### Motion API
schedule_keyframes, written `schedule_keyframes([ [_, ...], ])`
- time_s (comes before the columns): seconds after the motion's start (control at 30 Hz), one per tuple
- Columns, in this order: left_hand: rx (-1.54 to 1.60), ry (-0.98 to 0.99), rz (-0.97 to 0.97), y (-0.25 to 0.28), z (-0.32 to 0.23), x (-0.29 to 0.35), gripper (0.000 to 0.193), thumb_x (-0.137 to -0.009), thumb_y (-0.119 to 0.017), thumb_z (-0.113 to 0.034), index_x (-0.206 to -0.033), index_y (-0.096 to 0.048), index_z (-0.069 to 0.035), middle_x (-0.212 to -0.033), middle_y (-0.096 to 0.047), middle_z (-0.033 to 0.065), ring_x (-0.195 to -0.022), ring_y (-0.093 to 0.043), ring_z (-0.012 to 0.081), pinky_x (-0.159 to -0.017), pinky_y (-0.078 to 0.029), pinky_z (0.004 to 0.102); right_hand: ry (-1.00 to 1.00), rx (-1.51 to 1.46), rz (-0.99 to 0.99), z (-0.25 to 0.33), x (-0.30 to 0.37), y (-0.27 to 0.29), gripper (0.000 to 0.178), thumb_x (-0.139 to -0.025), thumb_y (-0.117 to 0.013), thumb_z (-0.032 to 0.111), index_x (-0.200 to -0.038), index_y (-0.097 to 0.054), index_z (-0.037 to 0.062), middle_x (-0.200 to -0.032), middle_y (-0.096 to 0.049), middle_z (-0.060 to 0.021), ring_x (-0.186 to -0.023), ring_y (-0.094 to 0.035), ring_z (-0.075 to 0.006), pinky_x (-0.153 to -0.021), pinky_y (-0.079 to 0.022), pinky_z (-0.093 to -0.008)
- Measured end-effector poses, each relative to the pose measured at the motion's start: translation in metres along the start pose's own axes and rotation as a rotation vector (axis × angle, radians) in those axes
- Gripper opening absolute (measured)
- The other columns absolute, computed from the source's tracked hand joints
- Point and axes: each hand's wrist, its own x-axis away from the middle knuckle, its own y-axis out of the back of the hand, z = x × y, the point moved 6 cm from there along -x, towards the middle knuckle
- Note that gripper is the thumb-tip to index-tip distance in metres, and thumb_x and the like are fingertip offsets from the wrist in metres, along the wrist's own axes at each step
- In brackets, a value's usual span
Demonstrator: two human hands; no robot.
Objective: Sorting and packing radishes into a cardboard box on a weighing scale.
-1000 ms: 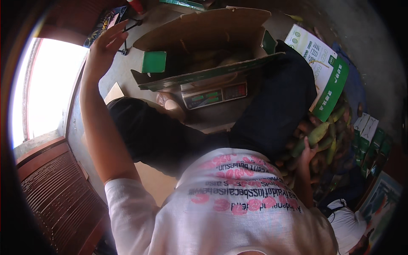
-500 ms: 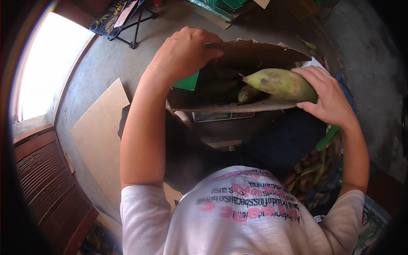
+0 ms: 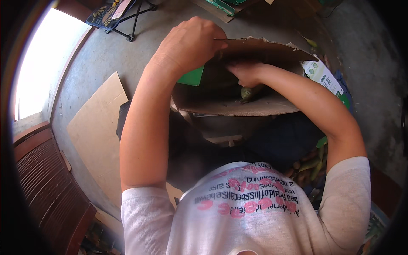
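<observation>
My left hand (image 3: 193, 44) is closed on the far upper edge of an open cardboard box (image 3: 272, 111), at its left end. A green flap shows under that wrist. My right hand (image 3: 248, 73) reaches deep into the box, smeared by motion and shadow. Its fingertips fade into the dark, so I cannot see whether anything is in them. Just below that hand, a green oblong vegetable (image 3: 246, 94) lies inside the box with its stem end toward me. The rest of the box's inside is too dark to make out.
A flat cardboard sheet (image 3: 97, 114) lies on the floor to the left, near a brown slatted panel (image 3: 51, 174). A folding stool (image 3: 114, 17) stands far left. More long green vegetables (image 3: 312, 163) lie by my right leg. Printed white card (image 3: 323, 78) sits right of the box.
My right hand has moved left and down into the box from its right rim. The large pale green vegetable it held there is out of sight. My left hand has shifted slightly rightward.
</observation>
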Motion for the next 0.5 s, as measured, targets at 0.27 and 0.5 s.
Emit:
schedule_keyframes([
  [0.27,0.062,-0.097,-0.034,-0.004,0.004,0.001,0.024,-0.09,-0.075,-0.019,-0.104,-0.075,0.0,-0.1,-0.075,0.0169,-0.093,-0.07,0.0361,-0.084,-0.055,0.0398,0.141,-0.451,-0.486,0.008,0.152,0.054,0.058,-0.09,-0.061,0.005,-0.146,-0.049,0.0064,-0.138,-0.06,-0.0172,-0.126,-0.058,-0.036,-0.108,-0.046,-0.0417],
  [0.5,0.181,-0.118,-0.2,0.013,0.016,0.013,0.039,-0.099,-0.065,-0.04,-0.125,-0.071,-0.013,-0.114,-0.073,0.0169,-0.11,-0.069,0.0333,-0.094,-0.052,0.0387,-0.287,-0.974,-1.612,-0.029,0.382,-0.034,0.033,-0.1,-0.06,0.006,-0.132,-0.059,-0.0042,-0.116,-0.069,-0.0139,-0.102,-0.067,-0.0185,-0.096,-0.051,-0.0322],
])
